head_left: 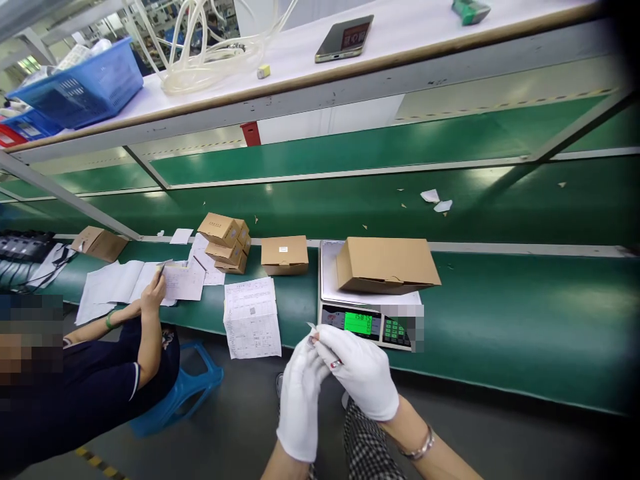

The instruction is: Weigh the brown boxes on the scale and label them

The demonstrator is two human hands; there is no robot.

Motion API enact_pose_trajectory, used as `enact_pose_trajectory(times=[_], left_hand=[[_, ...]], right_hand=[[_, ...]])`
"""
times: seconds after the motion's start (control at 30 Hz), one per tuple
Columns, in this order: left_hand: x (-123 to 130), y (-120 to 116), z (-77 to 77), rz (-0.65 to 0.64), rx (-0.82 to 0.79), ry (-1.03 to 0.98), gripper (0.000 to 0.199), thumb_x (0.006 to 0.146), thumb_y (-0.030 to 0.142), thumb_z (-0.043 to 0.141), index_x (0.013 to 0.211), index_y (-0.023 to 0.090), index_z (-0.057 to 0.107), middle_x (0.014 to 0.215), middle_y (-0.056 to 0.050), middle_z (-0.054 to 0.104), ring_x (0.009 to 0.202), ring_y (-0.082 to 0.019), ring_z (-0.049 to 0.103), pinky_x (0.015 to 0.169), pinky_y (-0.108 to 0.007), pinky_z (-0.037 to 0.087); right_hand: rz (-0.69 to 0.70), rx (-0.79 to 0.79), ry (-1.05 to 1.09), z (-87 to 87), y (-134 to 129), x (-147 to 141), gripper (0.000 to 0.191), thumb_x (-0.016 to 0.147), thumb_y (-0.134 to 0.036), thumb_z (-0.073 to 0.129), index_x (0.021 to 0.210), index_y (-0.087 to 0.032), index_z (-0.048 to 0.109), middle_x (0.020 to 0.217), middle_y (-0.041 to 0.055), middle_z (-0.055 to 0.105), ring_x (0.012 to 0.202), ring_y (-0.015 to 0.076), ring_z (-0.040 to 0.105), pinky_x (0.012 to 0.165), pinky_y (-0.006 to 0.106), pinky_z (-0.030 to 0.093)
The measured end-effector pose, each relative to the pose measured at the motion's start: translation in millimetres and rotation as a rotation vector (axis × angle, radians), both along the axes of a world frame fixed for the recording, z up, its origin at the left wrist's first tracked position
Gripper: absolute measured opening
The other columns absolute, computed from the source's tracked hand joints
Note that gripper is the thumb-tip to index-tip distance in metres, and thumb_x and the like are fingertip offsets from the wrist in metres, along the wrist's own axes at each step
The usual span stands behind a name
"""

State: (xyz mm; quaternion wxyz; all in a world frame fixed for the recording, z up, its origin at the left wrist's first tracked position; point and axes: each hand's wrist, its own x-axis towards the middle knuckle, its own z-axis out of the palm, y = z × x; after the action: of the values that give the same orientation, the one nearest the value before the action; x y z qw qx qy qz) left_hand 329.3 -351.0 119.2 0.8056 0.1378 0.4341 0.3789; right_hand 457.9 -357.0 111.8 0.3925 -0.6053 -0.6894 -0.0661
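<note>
My left hand (300, 397) and my right hand (364, 373), both in white gloves, meet in front of the scale (326, 270). Their fingertips pinch together at a small pale scrap (311, 327), perhaps paper or a label. A small red-and-silver item (335, 364) shows at my right fingers; its kind I cannot make out. On the scale's pan sits a closed cardboard box (387, 263), longer than the others. The scale's display glows green, partly blurred beside the keypad. Just left stands a smaller cardboard box (284, 253) with a white label.
Several small boxes (225, 233) are stacked further left, near a printed sheet (253, 317) overhanging the bench edge. A seated co-worker (100, 380) handles papers on a blue stool (187, 383). Above runs a shelf with a phone (345, 39), coiled tubing (195, 73) and a blue basket (83, 83).
</note>
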Motion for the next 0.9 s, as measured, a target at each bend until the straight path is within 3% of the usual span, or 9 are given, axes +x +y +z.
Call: enact_pose_trajectory(times=[0.07,0.13,0.23,0.33,0.43,0.47,0.57,0.73,0.9], left_hand=[[2.7,11.4,-2.2,-0.069,-0.020,-0.004,0.034,0.087,0.046,0.062,0.101,0.016,0.071,0.106,-0.012,0.073,0.101,-0.026,0.069,0.087,-0.040,0.057],[6.2,23.4,-3.1,-0.172,-0.002,-0.005,0.031,0.081,0.044,0.072,0.090,0.014,0.069,0.087,-0.007,0.071,0.080,-0.018,0.068,0.072,-0.031,0.056],[16.7,37.5,0.8,-0.261,0.053,-0.012,0.026,0.077,0.038,0.077,0.085,0.016,0.065,0.079,-0.001,0.068,0.072,-0.012,0.064,0.066,-0.023,0.052],[34.7,45.7,8.8,-0.272,0.166,0.110,0.030,0.080,0.044,0.073,0.083,0.016,0.062,0.083,-0.004,0.070,0.081,-0.017,0.068,0.079,-0.031,0.055],[54.7,50.3,13.1,-0.293,0.426,0.329,0.031,0.087,0.047,0.064,0.085,0.016,0.064,0.088,-0.006,0.072,0.089,-0.021,0.069,0.090,-0.037,0.053],[60.4,51.3,12.7,-0.311,0.495,0.375,0.031,0.089,0.047,0.062,0.085,0.017,0.064,0.089,-0.006,0.072,0.090,-0.021,0.068,0.091,-0.037,0.052],[71.5,52.7,6.5,-0.375,0.573,0.420,0.029,0.092,0.046,0.058,0.086,0.018,0.066,0.089,-0.005,0.072,0.092,-0.022,0.067,0.091,-0.037,0.051],[68.7,49.9,-8.8,-0.404,0.550,0.423,0.029,0.092,0.046,0.056,0.086,0.018,0.065,0.089,-0.005,0.071,0.092,-0.022,0.067,0.091,-0.036,0.051],[54.0,47.9,-18.4,-0.403,0.491,0.487,0.031,0.093,0.047,0.054,0.087,0.018,0.066,0.092,-0.005,0.071,0.095,-0.022,0.067,0.094,-0.037,0.050]], right_hand=[[0.066,-0.022,-0.051,2.5,-2.4,4.0,0.016,0.094,-0.015,0.053,0.100,-0.020,0.068,0.105,0.0035,0.076,0.081,0.0131,0.069,0.070,0.024,0.051],[0.128,-0.046,-0.112,8.1,-7.0,7.4,0.018,0.093,-0.013,0.051,0.094,-0.020,0.068,0.109,0.0033,0.075,0.079,0.0135,0.068,0.067,0.025,0.051],[0.140,-0.097,-0.027,22.1,-15.3,23.6,0.020,0.092,-0.014,0.051,0.085,-0.022,0.068,0.108,0.0032,0.073,0.079,0.0129,0.067,0.065,0.024,0.050],[-0.027,-0.256,0.314,35.8,-14.4,70.1,0.018,0.093,-0.028,0.054,0.083,-0.023,0.068,0.092,0.0024,0.072,0.075,0.0132,0.064,0.065,0.024,0.051],[-0.380,-0.481,0.618,39.1,5.2,139.9,0.027,0.085,-0.048,0.060,0.085,-0.023,0.067,0.077,0.0009,0.069,0.067,0.0160,0.061,0.062,0.028,0.048],[-0.437,-0.511,0.706,37.4,15.1,162.2,0.030,0.082,-0.051,0.061,0.088,-0.022,0.067,0.080,0.0020,0.070,0.072,0.0177,0.063,0.065,0.030,0.048],[-0.431,-0.689,0.764,27.1,46.2,209.0,0.034,0.076,-0.051,0.063,0.087,-0.020,0.067,0.085,0.0044,0.072,0.083,0.0217,0.064,0.072,0.032,0.046],[-0.373,-0.779,0.645,11.4,74.4,221.0,0.035,0.075,-0.053,0.059,0.083,-0.020,0.068,0.088,0.0045,0.072,0.081,0.0209,0.062,0.068,0.030,0.042],[-0.363,-0.834,0.548,13.4,81.8,216.9,0.035,0.078,-0.055,0.056,0.080,-0.022,0.067,0.083,0.0022,0.071,0.077,0.0190,0.061,0.066,0.029,0.041]])
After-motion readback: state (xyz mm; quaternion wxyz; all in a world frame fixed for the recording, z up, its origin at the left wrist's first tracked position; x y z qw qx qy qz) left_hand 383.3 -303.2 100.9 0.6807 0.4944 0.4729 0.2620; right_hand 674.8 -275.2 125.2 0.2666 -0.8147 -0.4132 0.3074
